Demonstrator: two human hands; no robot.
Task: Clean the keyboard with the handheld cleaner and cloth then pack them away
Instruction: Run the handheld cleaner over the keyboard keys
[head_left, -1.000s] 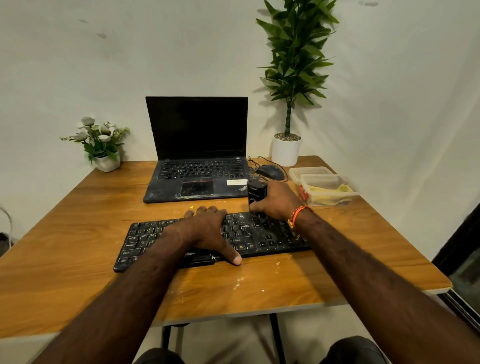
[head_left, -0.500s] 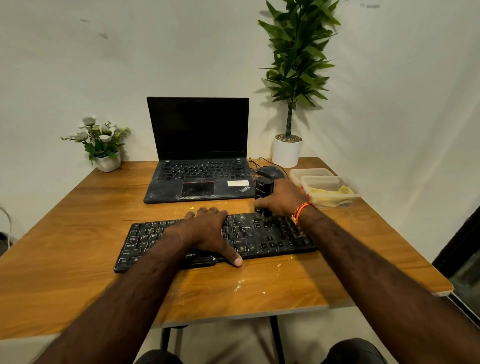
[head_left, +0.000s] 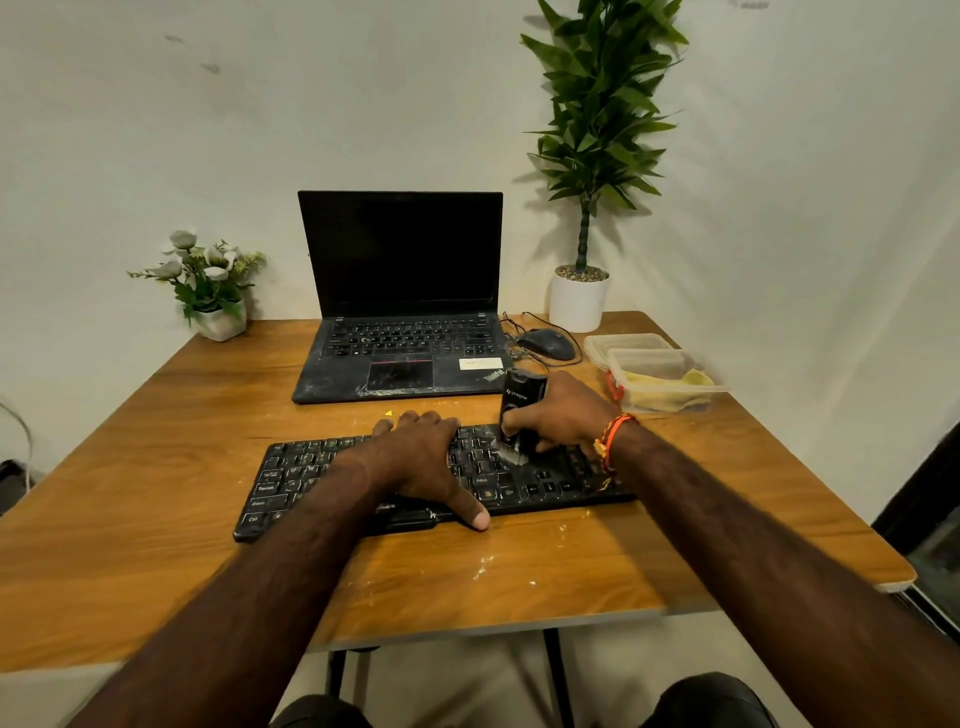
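Note:
A black keyboard (head_left: 291, 483) dusted with pale crumbs lies across the middle of the wooden table (head_left: 156, 467). My left hand (head_left: 421, 457) rests flat on its centre, fingers straight, thumb at the front edge. My right hand (head_left: 563, 415) grips the black handheld cleaner (head_left: 519, 402), held upright with its brush end on the keys right of centre. A yellow cloth (head_left: 670, 387) sits inside a clear plastic box (head_left: 670, 402) at the right of the table.
A dusty open laptop (head_left: 400, 338) stands behind the keyboard, with a mouse (head_left: 548, 344) and cable to its right. A tall potted plant (head_left: 579, 301) and a small flower pot (head_left: 221, 319) stand at the back. Crumbs (head_left: 483, 569) lie on the wood in front.
My right hand has slid the cleaner slightly forward and down over the keys right of centre. The left hand has stayed on the keyboard.

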